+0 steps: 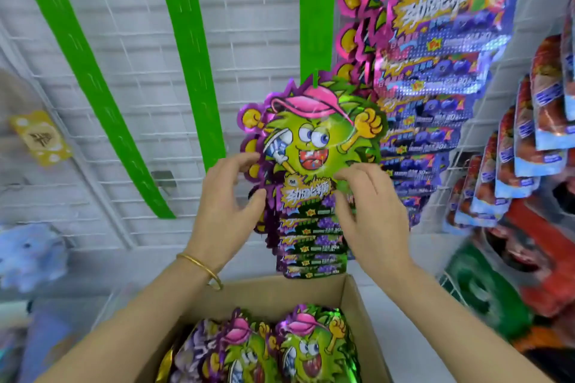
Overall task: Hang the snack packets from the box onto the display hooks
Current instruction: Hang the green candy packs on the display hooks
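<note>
Above the far wall of the cardboard box [280, 292], the left hand [227, 196], fingers loosely spread, touches the left edge of the hung green-monster snack packets [311, 146], and the right hand [373, 214] lays relaxed thumb and forefinger on the front one, neither gripping.

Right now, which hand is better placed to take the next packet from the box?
Probably the left hand: its spread fingers only touch the edge of the hanging packet, and its forearm crosses the box. The right hand lies on the packet's front, steadying it.
</note>
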Demonstrator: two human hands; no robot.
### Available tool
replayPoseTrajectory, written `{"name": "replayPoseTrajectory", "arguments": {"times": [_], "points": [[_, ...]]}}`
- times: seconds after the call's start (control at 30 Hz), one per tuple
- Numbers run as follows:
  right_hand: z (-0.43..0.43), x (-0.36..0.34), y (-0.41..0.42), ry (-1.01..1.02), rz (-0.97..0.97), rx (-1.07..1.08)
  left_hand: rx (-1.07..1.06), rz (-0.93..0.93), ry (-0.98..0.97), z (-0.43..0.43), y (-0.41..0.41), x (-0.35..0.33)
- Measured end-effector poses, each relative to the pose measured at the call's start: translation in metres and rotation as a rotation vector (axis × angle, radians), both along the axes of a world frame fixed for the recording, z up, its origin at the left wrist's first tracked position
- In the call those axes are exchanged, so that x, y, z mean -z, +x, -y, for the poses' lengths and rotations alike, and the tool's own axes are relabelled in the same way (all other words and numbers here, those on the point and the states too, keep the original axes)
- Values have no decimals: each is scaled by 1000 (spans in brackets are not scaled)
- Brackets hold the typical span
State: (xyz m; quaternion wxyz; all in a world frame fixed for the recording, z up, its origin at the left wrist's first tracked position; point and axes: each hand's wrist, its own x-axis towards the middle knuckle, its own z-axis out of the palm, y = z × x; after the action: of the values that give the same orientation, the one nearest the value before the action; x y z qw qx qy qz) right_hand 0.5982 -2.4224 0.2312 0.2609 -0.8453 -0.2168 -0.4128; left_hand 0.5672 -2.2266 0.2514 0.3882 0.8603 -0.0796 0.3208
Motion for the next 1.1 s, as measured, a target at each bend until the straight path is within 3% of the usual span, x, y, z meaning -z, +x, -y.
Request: {"name": "replayPoseTrajectory", "arguments": {"times": [0.17,0.33,0.6,0.8,0.9,1.1], "points": [[-7,141,-12,-306,-895,-228,27,-414,-21,-31,-59,107],[-7,232,-8,-511,-1230,-182,-96,-593,-127,-63,-76,155],[-10,286,-4,-622,-1240,-40,-76,-650,-153,-54,-65,163],[-17,291,4,-436,-1258,39,-68,-683,-213,-50,-68,165],[-18,290,4,-374,-1158,85,-75,-700,-209,-50,-71,165],[-23,279,-3,-647,-861,13,-82,-716,-187,-49,-71,164]]}}
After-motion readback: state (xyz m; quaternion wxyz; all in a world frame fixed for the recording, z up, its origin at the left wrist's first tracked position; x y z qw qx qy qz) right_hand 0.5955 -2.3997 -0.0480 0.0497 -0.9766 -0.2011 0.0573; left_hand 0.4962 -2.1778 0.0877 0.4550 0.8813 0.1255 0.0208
